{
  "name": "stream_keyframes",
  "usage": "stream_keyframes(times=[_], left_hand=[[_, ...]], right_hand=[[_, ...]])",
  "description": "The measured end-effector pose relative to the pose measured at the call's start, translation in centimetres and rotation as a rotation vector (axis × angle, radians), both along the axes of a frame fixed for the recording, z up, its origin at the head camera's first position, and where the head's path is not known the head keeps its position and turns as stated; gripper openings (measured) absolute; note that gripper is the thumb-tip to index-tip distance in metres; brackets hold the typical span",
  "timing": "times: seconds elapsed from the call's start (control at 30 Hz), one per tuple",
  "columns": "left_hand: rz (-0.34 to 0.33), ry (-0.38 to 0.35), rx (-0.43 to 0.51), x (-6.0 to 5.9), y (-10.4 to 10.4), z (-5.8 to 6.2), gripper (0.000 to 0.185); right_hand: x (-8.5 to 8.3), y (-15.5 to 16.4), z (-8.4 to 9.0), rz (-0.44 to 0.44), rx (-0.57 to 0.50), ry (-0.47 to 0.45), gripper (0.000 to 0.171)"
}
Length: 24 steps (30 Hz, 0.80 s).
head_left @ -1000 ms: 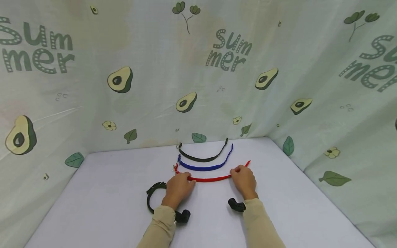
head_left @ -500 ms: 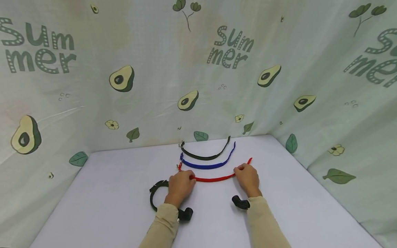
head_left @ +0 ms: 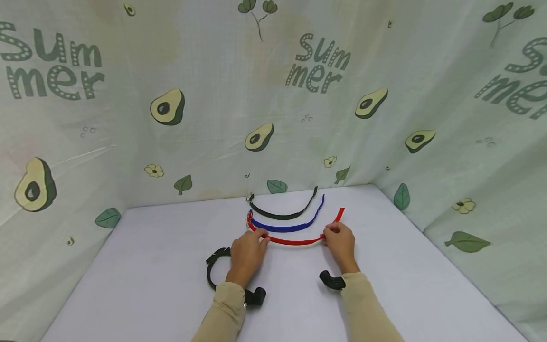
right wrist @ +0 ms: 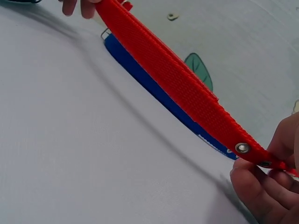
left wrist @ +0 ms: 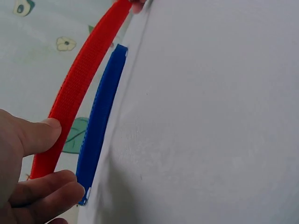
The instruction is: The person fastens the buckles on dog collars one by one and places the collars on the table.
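A: What's happening with the red strap (head_left: 295,241)?
B: Both the left hand (head_left: 246,251) and right hand (head_left: 339,242) are pinching its ends, holding it just in front of the blue strap (head_left: 286,228). Next comes laying it down parallel.

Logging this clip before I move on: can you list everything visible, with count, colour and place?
red strap: 1, red, held off the table between both hands
blue strap: 1, blue, just behind the red one
dark strap: 1, blackish, farthest back
black collar: 1, black, curled left of the left wrist
table: 1, white
backdrop: 1, pale green avocado print, behind and at the sides
left hand: pinches the red strap's left end
right hand: pinches its right end
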<state>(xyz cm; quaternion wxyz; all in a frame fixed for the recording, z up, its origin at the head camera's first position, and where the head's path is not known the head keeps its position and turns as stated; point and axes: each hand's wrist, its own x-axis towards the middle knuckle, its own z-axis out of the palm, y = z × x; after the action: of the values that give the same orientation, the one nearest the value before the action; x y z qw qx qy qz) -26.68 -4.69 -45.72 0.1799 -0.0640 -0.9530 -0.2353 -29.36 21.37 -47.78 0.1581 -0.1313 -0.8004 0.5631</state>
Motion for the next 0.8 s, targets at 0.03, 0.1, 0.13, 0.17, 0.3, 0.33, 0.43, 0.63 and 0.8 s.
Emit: stream_keyframes(times=[0.03,0.1,0.13,0.17,0.3,0.33,0.43,0.63,0.8], left_hand=[[0.002,0.009,0.021,0.1,0.0,0.0,0.022],[0.011,0.016,0.084,0.1,0.1,0.0,0.023],[0.016,0.015,0.128,0.2,0.1,0.0,0.024],[0.024,0.013,0.176,0.2,0.1,0.0,0.025],[0.036,0.015,0.39,0.1,0.2,0.0,0.026],[0.027,0.015,0.443,0.1,0.2,0.0,0.025],[-0.011,0.017,0.578,0.2,0.3,0.1,0.019],[-0.032,0.011,0.688,0.5,0.5,0.1,0.02],[-0.002,0.007,0.731,0.3,0.6,0.2,0.029]], right_hand=[[0.0,-0.1,0.0,0.003,-0.027,0.007,0.018],[0.0,-0.4,0.0,0.003,-0.075,0.018,0.02],[0.0,-0.5,0.0,0.002,-0.095,0.027,0.02],[-0.1,-0.6,0.1,0.002,-0.111,0.035,0.021],[0.0,-1.0,0.1,-0.011,-0.136,0.058,0.022],[0.0,-1.1,0.1,-0.014,-0.132,0.064,0.022],[0.2,-1.5,0.0,-0.033,-0.101,0.061,0.025],[0.8,-2.0,0.0,-0.039,-0.063,0.06,0.029],[0.9,-2.3,0.4,-0.028,-0.038,0.093,0.045]])
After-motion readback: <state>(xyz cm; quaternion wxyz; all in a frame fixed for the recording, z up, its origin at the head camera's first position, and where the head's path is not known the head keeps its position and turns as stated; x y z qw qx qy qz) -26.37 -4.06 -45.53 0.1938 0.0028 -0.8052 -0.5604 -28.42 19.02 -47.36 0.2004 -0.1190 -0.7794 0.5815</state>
